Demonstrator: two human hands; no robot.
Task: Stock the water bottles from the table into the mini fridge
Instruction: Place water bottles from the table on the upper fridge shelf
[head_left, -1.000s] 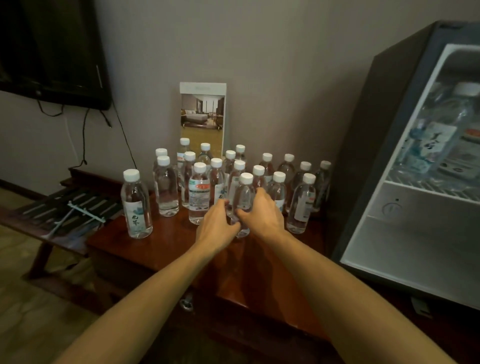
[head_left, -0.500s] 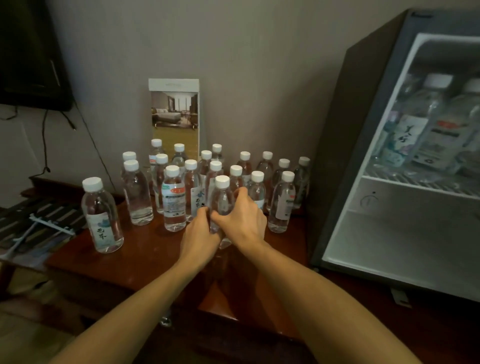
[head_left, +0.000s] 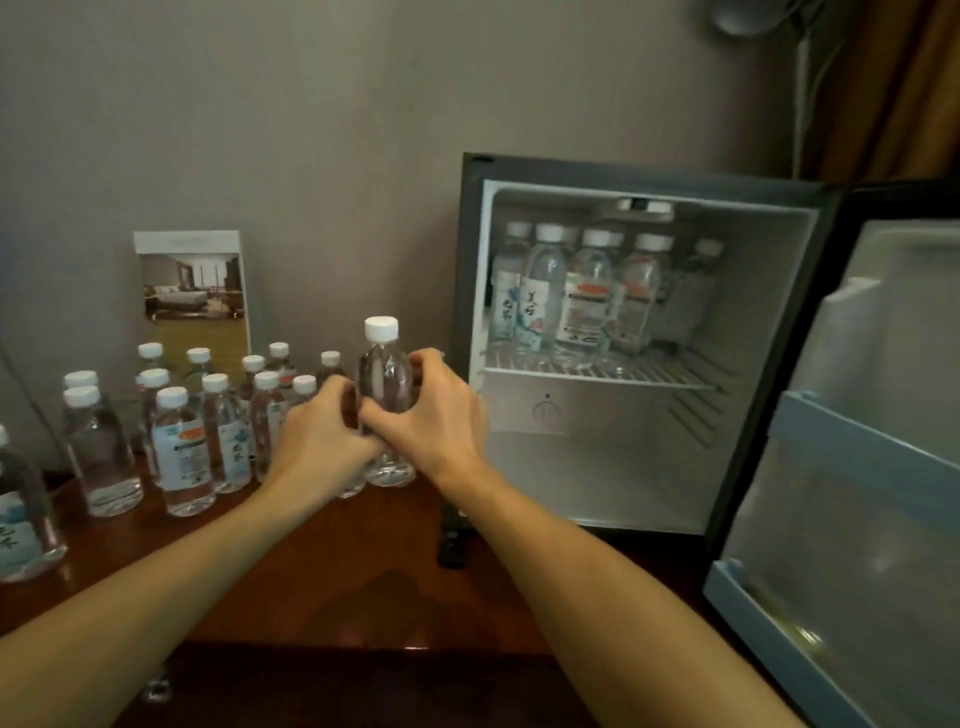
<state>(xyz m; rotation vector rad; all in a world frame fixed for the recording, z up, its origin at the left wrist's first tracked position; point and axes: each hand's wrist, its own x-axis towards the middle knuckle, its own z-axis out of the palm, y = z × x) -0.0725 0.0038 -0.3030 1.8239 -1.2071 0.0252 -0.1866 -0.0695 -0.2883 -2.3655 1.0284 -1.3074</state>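
Clear bottle (head_left: 384, 382) upright between right hand (head_left: 441, 421) thumb and fingers; left hand (head_left: 317, 436) apparently clasps second bottle (head_left: 350, 486).

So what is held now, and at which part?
A water bottle, gripped round its middle by the right hand; the left hand curls against its left side. Its cap is free.

Both bare forearms reach forward from the lower corners and converge at the middle, wrists straight, hands side by side and touching. The right hand (head_left: 436, 415) shows its back to the camera, thumb and fingers curled round the body of a water bottle (head_left: 383, 374) — fingertips visible at the bottle's right shoulder. The left hand (head_left: 322, 441) sits slightly lower, fingers curled round a second bottle (head_left: 349, 486), whose base shows beneath the palm.
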